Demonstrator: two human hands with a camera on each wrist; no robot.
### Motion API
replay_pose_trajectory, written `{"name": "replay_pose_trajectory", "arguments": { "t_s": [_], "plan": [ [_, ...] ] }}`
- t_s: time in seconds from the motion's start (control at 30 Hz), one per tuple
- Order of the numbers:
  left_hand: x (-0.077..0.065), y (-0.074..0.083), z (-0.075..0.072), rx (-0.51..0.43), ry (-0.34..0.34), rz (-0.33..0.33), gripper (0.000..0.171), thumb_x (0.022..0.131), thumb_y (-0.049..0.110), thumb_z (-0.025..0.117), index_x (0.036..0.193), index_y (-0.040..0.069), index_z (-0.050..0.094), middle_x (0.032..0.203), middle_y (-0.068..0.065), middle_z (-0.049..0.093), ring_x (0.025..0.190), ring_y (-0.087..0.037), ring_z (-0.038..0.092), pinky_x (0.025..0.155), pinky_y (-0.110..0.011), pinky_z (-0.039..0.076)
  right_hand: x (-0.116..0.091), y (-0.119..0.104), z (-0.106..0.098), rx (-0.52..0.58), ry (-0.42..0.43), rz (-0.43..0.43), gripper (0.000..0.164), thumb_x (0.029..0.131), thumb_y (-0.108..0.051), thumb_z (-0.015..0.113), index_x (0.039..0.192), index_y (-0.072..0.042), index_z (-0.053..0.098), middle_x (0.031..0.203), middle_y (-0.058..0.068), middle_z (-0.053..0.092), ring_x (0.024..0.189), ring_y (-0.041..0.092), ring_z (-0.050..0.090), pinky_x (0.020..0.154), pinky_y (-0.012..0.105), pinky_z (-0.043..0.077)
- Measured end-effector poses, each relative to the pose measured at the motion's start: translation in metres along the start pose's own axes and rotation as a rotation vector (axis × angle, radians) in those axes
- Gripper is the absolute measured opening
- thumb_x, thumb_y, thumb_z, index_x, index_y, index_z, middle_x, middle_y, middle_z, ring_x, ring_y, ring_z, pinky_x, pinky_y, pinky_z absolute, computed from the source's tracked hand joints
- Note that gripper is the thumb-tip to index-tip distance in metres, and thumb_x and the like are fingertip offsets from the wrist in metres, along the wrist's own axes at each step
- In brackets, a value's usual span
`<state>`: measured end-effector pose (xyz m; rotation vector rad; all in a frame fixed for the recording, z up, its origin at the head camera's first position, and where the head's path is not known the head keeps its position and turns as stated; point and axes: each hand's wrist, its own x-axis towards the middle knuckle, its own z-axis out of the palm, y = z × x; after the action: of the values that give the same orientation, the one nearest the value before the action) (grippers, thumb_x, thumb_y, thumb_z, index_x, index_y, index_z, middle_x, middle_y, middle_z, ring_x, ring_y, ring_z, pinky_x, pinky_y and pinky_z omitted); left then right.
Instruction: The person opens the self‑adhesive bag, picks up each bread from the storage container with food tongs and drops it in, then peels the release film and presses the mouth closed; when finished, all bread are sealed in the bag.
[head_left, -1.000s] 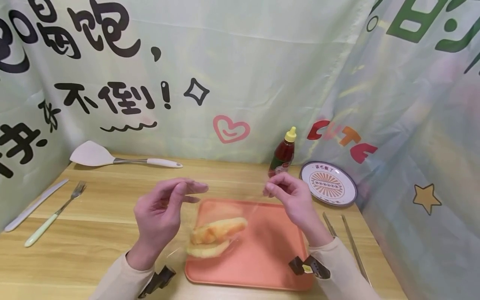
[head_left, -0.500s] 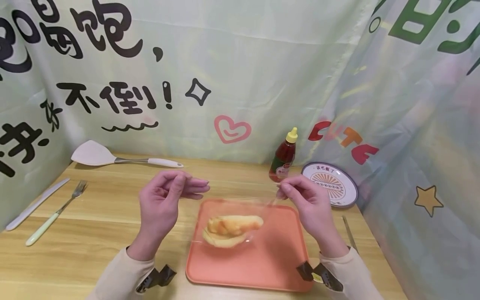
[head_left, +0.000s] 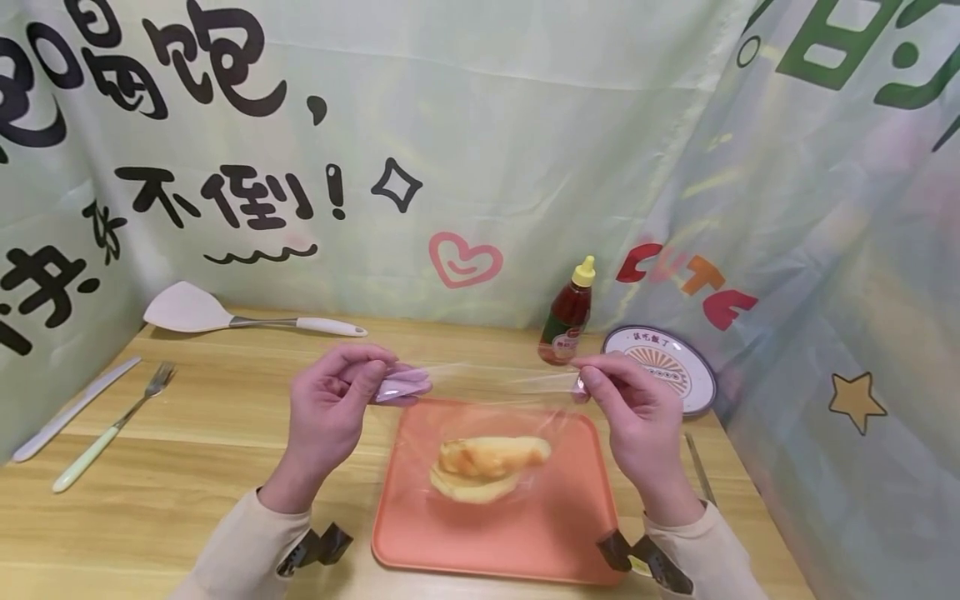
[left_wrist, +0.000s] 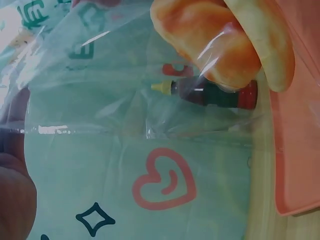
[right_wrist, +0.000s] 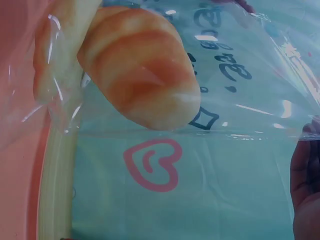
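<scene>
A clear plastic bag hangs stretched between both hands over an orange-pink tray. Inside it lies a split bread roll, browned on top and pale below. My left hand pinches the bag's upper left corner between thumb and fingers. At the upper right corner, my right hand pinches the film the same way. Through the film in the left wrist view, the bread roll shows two parted halves. The right wrist view has the browned half close up.
Behind the hands stands a red sauce bottle with a yellow cap. A patterned plate lies at the right, partly behind the right hand. A spatula, a fork and a knife lie on the left.
The bread in its bag has shifted to the right over the tray. My right hand has moved right, and my left hand's fingers have closed on the bag's corner, drawing the film taut.
</scene>
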<state>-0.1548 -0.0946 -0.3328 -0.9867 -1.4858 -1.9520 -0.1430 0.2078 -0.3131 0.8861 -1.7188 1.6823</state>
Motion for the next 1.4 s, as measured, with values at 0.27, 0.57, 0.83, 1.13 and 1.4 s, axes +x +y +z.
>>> {"name": "replay_pose_trajectory", "arguments": {
  "t_s": [0.27,0.57,0.83,1.13,1.4],
  "plan": [
    [-0.002,-0.002,-0.002,-0.086,-0.087,0.008,0.017,0.098,-0.001,0.056,0.106,-0.015,0.062,0.097,-0.018,0.072,0.085,-0.027,0.072,0.062,-0.042,0.058,-0.005,0.001,-0.001,0.110,0.029,0.046,0.014,0.090,0.023,0.049,0.095,0.019,0.061,0.082,0.012,0.066,0.069,0.015,0.063,0.064,0.022,0.055],
    [0.000,-0.001,-0.001,-0.259,-0.159,-0.007,0.019,0.095,-0.013,0.053,0.112,-0.017,0.062,0.100,-0.025,0.070,0.088,-0.034,0.071,0.065,-0.046,0.058,-0.006,0.003,-0.005,0.116,0.012,0.012,0.019,0.088,0.026,0.049,0.101,0.020,0.062,0.080,0.014,0.064,0.066,0.017,0.061,0.061,0.022,0.055],
    [0.001,0.001,-0.002,-0.327,-0.200,0.005,0.024,0.097,-0.014,0.049,0.116,-0.016,0.062,0.103,-0.026,0.069,0.091,-0.035,0.070,0.067,-0.045,0.058,-0.007,0.003,-0.008,0.169,-0.039,-0.023,0.023,0.089,0.024,0.051,0.107,0.016,0.065,0.088,0.013,0.067,0.070,0.018,0.061,0.064,0.023,0.055],
    [0.002,-0.001,-0.003,-0.441,-0.240,0.024,0.028,0.096,-0.018,0.043,0.116,-0.015,0.062,0.108,-0.024,0.068,0.095,-0.033,0.070,0.074,-0.044,0.058,-0.009,0.004,-0.014,0.228,-0.068,-0.059,0.016,0.092,0.015,0.057,0.103,0.014,0.068,0.094,0.015,0.070,0.082,0.021,0.063,0.074,0.025,0.055],
    [0.003,-0.001,-0.001,-0.456,-0.223,0.017,0.045,0.084,-0.027,0.026,0.107,-0.016,0.063,0.102,-0.024,0.069,0.091,-0.035,0.070,0.075,-0.042,0.058,-0.011,0.004,-0.018,0.231,-0.097,-0.050,0.024,0.091,0.022,0.050,0.101,0.013,0.069,0.098,0.014,0.070,0.090,0.023,0.062,0.080,0.027,0.053]
  ]
}}
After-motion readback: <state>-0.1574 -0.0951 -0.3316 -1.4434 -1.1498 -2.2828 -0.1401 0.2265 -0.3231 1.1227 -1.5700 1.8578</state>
